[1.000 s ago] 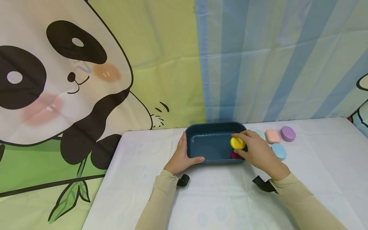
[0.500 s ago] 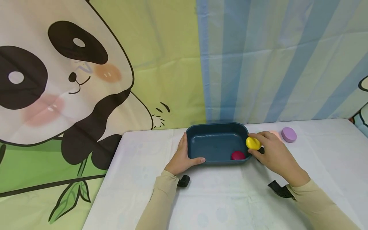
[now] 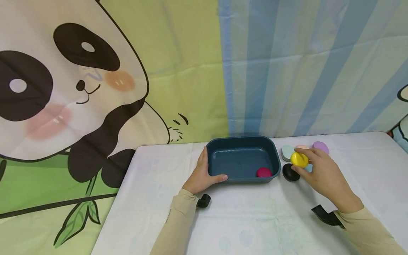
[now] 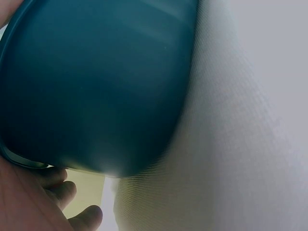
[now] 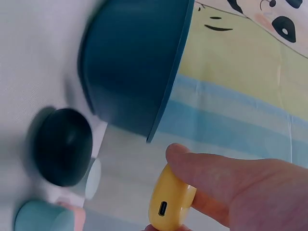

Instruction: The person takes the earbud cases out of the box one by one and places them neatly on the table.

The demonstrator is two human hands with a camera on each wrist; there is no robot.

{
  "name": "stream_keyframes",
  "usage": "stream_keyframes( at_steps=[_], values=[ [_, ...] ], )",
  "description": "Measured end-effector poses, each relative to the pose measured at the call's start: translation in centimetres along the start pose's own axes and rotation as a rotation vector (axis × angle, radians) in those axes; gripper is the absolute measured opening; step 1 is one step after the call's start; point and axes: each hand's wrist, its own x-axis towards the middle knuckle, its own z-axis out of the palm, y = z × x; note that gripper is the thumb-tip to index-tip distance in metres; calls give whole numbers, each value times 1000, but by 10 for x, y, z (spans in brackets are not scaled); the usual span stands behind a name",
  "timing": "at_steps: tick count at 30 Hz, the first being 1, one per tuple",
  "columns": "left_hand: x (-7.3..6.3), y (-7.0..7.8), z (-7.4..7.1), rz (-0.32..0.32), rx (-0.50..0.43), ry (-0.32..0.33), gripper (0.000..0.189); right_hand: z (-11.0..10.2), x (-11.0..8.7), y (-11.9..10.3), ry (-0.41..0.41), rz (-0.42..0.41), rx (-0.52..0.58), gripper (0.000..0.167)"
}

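Observation:
My left hand [image 3: 204, 175] holds the left end of a dark blue plastic bin [image 3: 239, 179]. Its thumb lies along the front rim and the fingers along the left side; in the left wrist view the fingers [image 4: 62, 192] reach past the bin's wall [image 4: 96, 86]. A round red case [image 3: 264, 172] sits inside, in the front right corner. My right hand [image 3: 325, 177] pinches a round yellow earbud case [image 3: 299, 160] between thumb and fingers, right of the bin. In the right wrist view a small charging port shows on the yellow case [image 5: 168, 204].
Beside the bin's right wall lies a black round case [image 3: 290, 173]. Around it are a mint case [image 3: 287, 153], a pink one [image 3: 301, 146], a purple one [image 3: 320, 147] and a light blue one [image 3: 309, 168], partly covered by my right hand. A printed curtain [image 3: 191, 71] hangs behind the table.
My right hand has carried the yellow earbud case out from over the bin to the right, above the other cases. The black case has come into view. My left hand has stayed put.

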Motion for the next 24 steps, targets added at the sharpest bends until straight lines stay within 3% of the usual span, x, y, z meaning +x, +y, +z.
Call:
stream_keyframes(
  at_steps=[24],
  values=[
    [-1, -1, 0, 9, -5, 6, 132, -9, -20, 56, -89, 189, -41, 55]
  ],
)
